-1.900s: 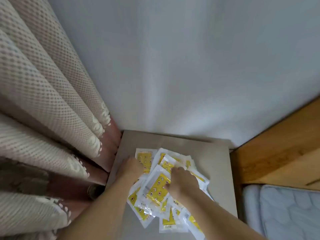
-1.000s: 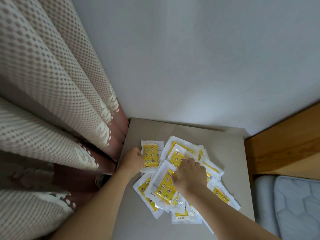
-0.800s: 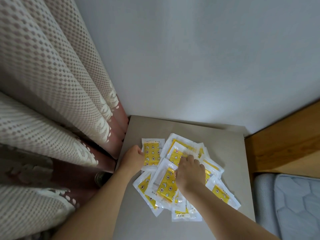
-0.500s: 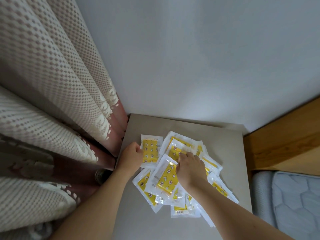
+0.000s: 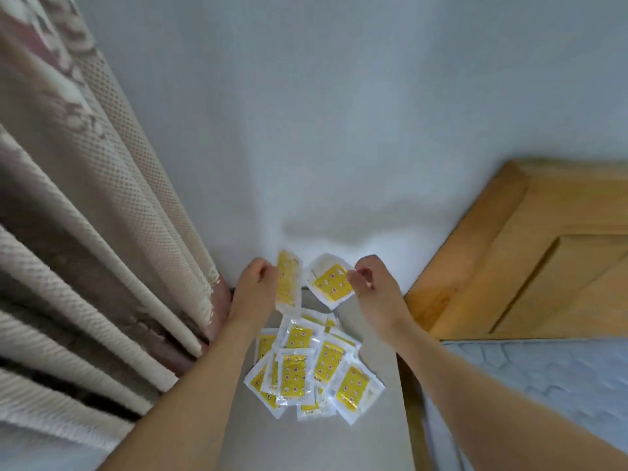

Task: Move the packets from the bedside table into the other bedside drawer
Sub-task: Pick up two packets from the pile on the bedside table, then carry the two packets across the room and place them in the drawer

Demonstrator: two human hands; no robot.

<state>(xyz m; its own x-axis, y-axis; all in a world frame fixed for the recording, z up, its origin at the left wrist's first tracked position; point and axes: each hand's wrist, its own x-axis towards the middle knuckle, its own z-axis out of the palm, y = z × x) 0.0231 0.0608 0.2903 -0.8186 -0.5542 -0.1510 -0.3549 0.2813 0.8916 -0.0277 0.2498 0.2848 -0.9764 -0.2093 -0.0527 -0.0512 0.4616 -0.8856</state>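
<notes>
Several yellow-and-white packets [image 5: 306,368] lie in an overlapping pile on the grey bedside table [image 5: 380,433]. My left hand [image 5: 255,283] pinches one packet [image 5: 288,283] by its edge and holds it upright above the pile. My right hand [image 5: 370,283] pinches a second packet [image 5: 331,282], tilted, just to the right of the first. Both raised packets hang in the air in front of the white wall, clear of the table.
A patterned beige curtain [image 5: 102,249] hangs close along the table's left side. A wooden headboard [image 5: 530,260] and a grey-blue mattress [image 5: 543,385] border the table on the right. The white wall [image 5: 339,130] stands directly behind.
Both hands were down on the pile; each has now lifted one packet up and away from the table. The view has tilted, bringing more of the headboard and mattress into sight.
</notes>
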